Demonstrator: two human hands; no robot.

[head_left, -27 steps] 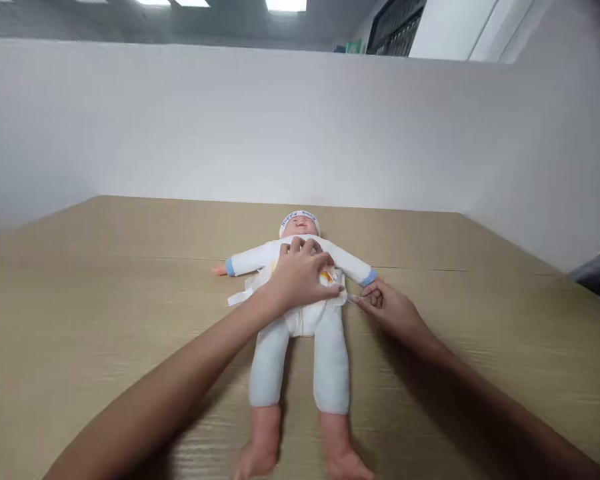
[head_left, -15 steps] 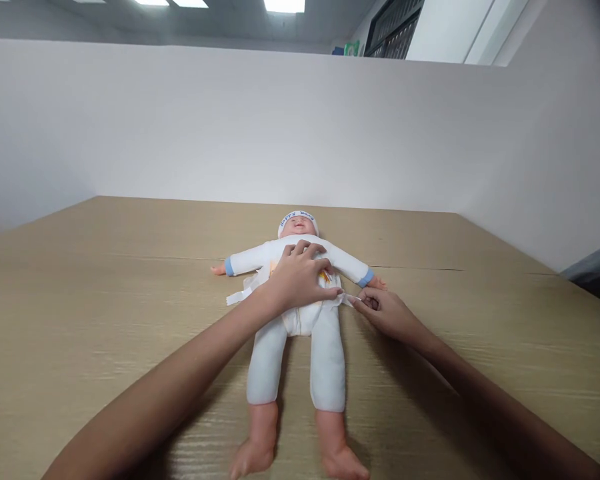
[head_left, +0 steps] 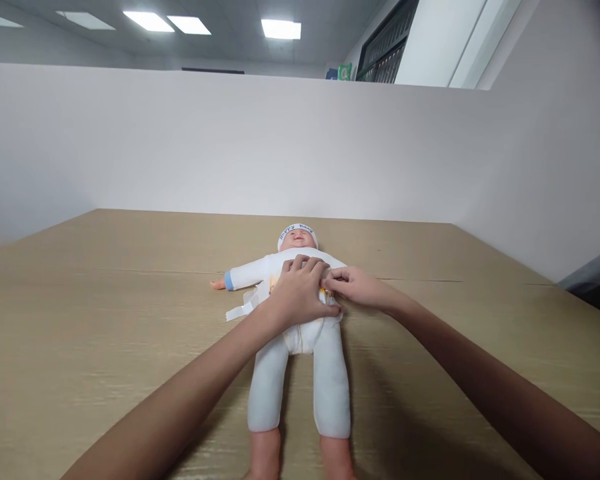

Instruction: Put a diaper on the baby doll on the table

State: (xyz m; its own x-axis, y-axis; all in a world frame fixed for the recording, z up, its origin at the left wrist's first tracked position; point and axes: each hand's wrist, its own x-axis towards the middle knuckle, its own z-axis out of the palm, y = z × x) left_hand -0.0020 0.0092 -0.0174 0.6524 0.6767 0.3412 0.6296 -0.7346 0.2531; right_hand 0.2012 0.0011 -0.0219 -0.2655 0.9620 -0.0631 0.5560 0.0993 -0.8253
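Your right hand, now drawn inward, is pinching at the diaper — its catch hidden — while your spread left hand is bracing it, leaving the opposite tab loose.

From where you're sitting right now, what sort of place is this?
Probably an office-like or training room: a wide wood-grain table, a low white partition wall behind it, and bright rectangular ceiling panels beyond.
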